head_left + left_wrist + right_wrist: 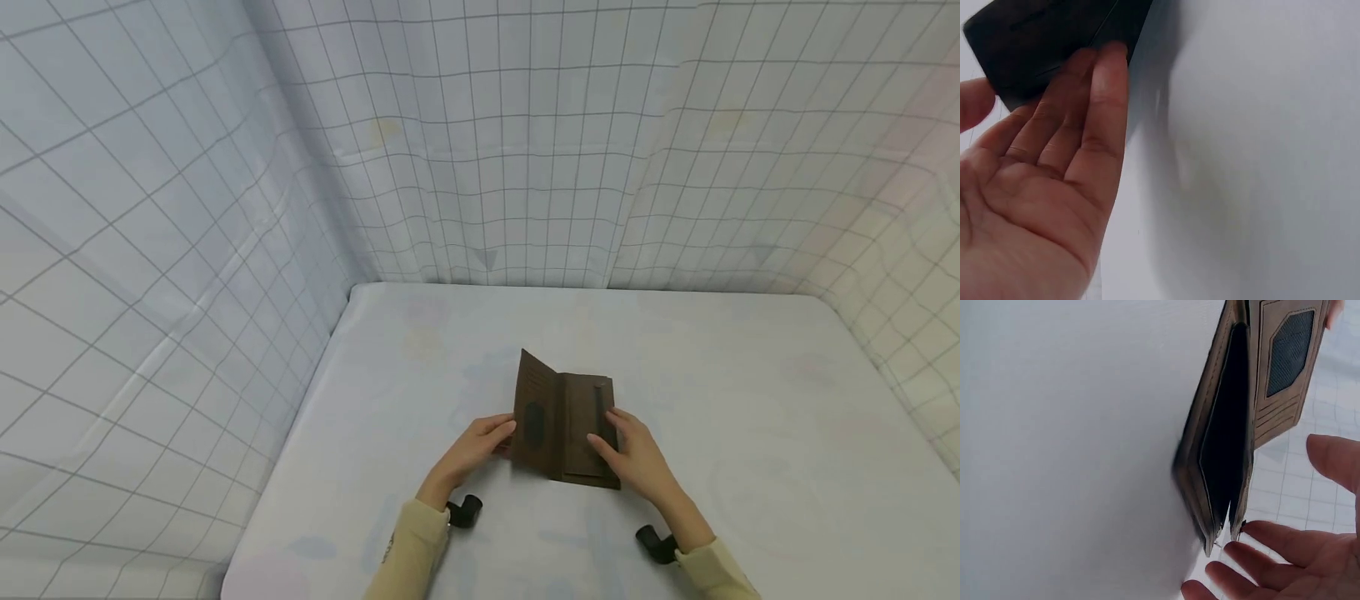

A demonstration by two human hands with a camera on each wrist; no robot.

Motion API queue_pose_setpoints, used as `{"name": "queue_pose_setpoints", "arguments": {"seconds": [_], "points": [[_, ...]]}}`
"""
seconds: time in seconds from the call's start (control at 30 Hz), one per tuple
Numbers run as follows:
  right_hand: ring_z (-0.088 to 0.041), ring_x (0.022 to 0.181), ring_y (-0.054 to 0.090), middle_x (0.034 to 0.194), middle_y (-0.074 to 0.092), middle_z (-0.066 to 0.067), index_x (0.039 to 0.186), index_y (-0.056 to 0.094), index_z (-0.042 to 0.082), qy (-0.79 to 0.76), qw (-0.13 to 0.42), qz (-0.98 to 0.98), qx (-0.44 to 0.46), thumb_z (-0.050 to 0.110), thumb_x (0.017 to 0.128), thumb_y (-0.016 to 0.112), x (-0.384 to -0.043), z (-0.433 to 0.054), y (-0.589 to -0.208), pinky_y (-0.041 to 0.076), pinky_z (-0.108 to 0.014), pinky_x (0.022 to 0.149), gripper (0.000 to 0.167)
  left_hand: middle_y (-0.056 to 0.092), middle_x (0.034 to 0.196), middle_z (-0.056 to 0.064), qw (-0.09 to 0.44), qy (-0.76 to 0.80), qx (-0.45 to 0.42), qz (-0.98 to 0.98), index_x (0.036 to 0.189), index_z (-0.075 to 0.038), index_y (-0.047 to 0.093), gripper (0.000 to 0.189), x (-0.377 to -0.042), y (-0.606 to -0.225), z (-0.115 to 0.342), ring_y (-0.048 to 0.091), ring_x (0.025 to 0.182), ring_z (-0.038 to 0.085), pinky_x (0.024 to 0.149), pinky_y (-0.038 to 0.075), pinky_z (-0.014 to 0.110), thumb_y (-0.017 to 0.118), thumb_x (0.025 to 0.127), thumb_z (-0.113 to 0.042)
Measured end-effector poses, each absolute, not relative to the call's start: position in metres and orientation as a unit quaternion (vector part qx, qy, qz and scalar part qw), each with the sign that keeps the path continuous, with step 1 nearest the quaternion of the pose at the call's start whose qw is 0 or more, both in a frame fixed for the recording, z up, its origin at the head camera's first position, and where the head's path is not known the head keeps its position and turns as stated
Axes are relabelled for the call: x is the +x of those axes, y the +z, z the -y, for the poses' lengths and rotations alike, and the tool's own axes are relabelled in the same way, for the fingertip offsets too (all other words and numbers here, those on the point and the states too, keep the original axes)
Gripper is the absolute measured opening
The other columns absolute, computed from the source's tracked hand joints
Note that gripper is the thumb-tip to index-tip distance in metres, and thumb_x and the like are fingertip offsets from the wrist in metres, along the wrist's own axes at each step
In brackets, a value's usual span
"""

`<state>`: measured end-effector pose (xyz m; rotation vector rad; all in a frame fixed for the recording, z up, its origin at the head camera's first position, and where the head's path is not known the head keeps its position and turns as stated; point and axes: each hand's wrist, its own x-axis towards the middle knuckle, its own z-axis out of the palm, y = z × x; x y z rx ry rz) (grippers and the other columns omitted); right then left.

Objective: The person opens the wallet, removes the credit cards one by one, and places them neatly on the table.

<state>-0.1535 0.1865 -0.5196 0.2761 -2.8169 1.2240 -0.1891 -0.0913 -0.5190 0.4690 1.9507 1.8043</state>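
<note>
matt wallet [562, 425], apparently leather

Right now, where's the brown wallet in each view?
Head: brown wallet opened between both hands, right of and below centre.
Left wrist: top left, dark, cut off by the top edge.
Right wrist: upper right, open, pocket gaping.
Shared landmark: white table, right side in left wrist, left side in right wrist.

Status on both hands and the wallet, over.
Left hand pinching wallet by its left flap. Right hand touching its right side. Wallet open, left flap raised. Nothing visible in the way.
</note>
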Motion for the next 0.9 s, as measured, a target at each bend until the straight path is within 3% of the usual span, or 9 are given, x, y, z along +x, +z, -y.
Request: {"name": "queue_pose_setpoints", "arguments": {"seconds": [0.17, 0.37, 0.6, 0.9], "points": [[-0.051, 0.126, 0.033, 0.137, 0.036, -0.036, 0.130, 0.041, -0.020, 0.372, 0.005, 0.925, 0.076, 0.032, 0.092, 0.063, -0.151, -0.190, -0.522, 0.029, -0.059, 0.099, 0.068, 0.064, 0.100, 0.014, 0.206, 0.637, 0.157, -0.726, 0.127, 0.008, 0.054, 0.033, -0.187, -0.523, 0.099, 0.058, 0.081, 0.014, 0.073, 0.050, 0.031, 0.045, 0.102, -0.012], [-0.052, 0.127, 0.031, 0.138, 0.034, -0.037, 0.130, 0.040, -0.020, 0.368, -0.014, 0.927, 0.070, 0.035, 0.093, 0.060, -0.150, -0.191, -0.522, 0.029, -0.060, 0.099, 0.069, 0.064, 0.098, 0.012, 0.202, 0.619, 0.118, -0.750, 0.128, 0.014, 0.048, 0.035, -0.184, -0.529, 0.104, 0.058, 0.070, 0.013, 0.063, 0.051, 0.029, 0.048, 0.099, -0.006], [-0.051, 0.129, 0.028, 0.141, 0.031, -0.034, 0.134, 0.037, -0.017, 0.386, -0.031, 0.920, 0.064, 0.039, 0.093, 0.060, -0.151, -0.191, -0.522, 0.027, -0.061, 0.099, 0.072, 0.063, 0.093, 0.013, 0.196, 0.597, 0.089, -0.772, 0.125, 0.020, 0.045, 0.037, -0.180, -0.531, 0.105, 0.058, 0.066, 0.015, 0.061, 0.053, 0.034, 0.051, 0.097, -0.002], [-0.052, 0.127, 0.030, 0.138, 0.034, -0.036, 0.133, 0.039, -0.017, 0.392, -0.011, 0.917, 0.064, 0.035, 0.093, 0.060, -0.154, -0.189, -0.524, 0.027, -0.062, 0.098, 0.069, 0.062, 0.076, 0.008, 0.173, 0.565, 0.081, -0.803, 0.112, 0.014, 0.056, 0.024, -0.181, -0.528, 0.105, 0.059, 0.060, 0.014, 0.056, 0.052, 0.029, 0.057, 0.093, -0.001]]}}
